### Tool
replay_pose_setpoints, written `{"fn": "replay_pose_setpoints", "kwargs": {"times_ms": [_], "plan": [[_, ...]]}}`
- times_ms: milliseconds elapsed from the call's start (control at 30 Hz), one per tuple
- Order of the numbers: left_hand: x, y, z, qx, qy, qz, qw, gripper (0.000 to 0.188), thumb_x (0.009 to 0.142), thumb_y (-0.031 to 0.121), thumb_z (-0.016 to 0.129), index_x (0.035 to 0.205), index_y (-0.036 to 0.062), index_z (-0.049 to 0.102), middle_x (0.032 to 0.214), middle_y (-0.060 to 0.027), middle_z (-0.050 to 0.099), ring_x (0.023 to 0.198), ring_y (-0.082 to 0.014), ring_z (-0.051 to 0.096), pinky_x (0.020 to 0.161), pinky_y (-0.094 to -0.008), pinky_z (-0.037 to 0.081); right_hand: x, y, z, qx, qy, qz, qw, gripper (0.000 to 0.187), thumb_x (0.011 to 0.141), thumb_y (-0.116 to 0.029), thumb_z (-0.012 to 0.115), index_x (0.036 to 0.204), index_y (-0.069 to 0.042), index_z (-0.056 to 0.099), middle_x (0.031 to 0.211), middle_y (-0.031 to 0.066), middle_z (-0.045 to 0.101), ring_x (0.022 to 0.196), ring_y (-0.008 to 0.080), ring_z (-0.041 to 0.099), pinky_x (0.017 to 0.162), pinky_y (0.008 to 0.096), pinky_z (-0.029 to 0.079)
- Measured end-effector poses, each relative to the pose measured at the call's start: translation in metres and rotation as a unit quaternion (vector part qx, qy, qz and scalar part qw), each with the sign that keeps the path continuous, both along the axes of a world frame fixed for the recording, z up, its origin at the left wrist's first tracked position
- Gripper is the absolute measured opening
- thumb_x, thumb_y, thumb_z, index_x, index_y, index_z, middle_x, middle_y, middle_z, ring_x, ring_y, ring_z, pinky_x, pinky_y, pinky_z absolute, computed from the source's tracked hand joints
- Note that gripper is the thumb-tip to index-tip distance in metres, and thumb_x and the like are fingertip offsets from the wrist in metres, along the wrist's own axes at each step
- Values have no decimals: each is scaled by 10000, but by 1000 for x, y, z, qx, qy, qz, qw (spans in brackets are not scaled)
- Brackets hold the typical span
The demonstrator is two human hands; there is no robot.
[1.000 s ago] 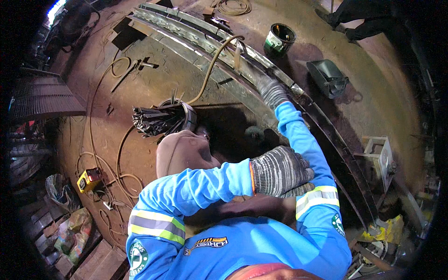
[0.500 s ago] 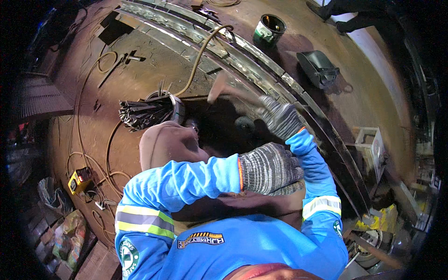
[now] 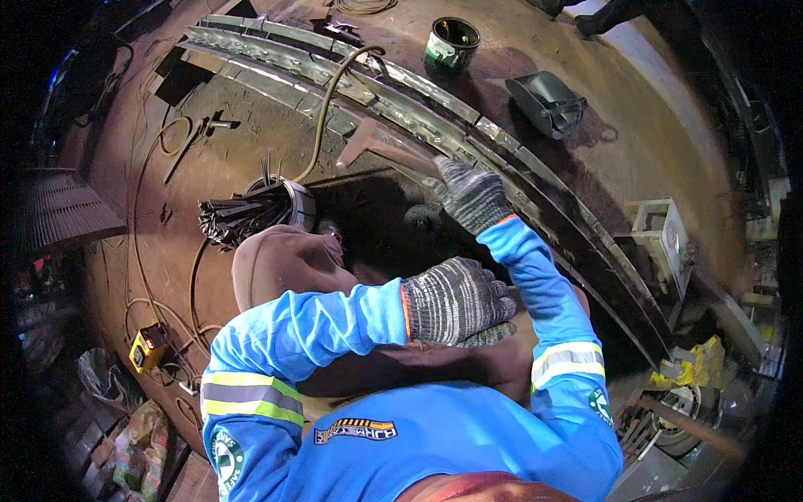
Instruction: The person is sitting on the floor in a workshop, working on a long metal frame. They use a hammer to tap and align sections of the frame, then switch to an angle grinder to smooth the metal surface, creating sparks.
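The gloved right hand (image 3: 473, 194) gripped a flat metal piece (image 3: 381, 144) beside the curved steel rail (image 3: 401, 105). The gloved left hand (image 3: 456, 301), loosely curled and holding nothing, rested nearer the body.

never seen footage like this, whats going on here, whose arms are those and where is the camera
The camera sits on a person's head and looks down through a fisheye lens, so straight edges bend near the rim. The two blue-sleeved arms with reflective bands coming up from the bottom belong to that person.

The right hand, in a grey knit glove, is raised and grips one end of a flat, angled metal piece. The left hand, gloved the same way, is folded across the body; whether it holds anything cannot be told.

Below is a rusty brown work floor. A long curved metal rail arcs across it. Around it lie a paint can, a dark metal scoop, a bundle of thin rods, a tan hose and a small yellow box.
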State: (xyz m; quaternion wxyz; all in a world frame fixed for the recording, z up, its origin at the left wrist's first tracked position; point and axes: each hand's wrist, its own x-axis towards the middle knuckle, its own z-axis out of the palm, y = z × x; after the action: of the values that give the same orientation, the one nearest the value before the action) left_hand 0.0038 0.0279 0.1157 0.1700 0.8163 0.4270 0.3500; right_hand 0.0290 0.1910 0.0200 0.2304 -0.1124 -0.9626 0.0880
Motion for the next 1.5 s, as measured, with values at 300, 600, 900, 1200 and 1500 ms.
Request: {"fn": "replay_pose_setpoints", "kwargs": {"times_ms": [300,600,900,1200,1500], "plan": [[-8,4,-3,-16,0,9,1000,273,771,336,538,785,63,555,707,-129,534,664,-317,552,579,-433,446,-25,7,-6,-61,-233,-157,958,374,870,-385,487,968,-38,584,763,213,625,720,366,615,641,473,480],[-14,-1,-6,12,5,62,998,208,750,276,533,820,82,559,694,-113,543,653,-314,572,570,-420,460,-14,38,-45,-210,-247,-232,917,516,868,-503,437,1077,-47,554,922,269,597,840,388,598,727,498,460],[-23,-2,-23,-87,123,115,982,141,748,234,557,788,99,569,689,-119,574,650,-324,592,558,-432,473,21,-19,-34,-245,-185,-193,932,438,809,-419,543,967,-12,587,894,261,598,828,437,571,739,489,457],[-41,-9,-68,-349,-137,268,887,317,870,328,548,982,33,570,817,-146,626,747,-261,606,666,-373,477,61,-127,-73,-581,190,-227,758,315,881,-322,518,862,-17,595,796,229,601,753,401,582,651,422,457],[5,-6,-85,-467,-397,344,711,161,856,120,591,966,19,531,874,-69,605,750,-149,576,637,-266,491,81,-164,-27,-596,201,-231,743,244,898,-83,476,1127,-24,419,997,146,580,868,298,595,770,367,465]]}}
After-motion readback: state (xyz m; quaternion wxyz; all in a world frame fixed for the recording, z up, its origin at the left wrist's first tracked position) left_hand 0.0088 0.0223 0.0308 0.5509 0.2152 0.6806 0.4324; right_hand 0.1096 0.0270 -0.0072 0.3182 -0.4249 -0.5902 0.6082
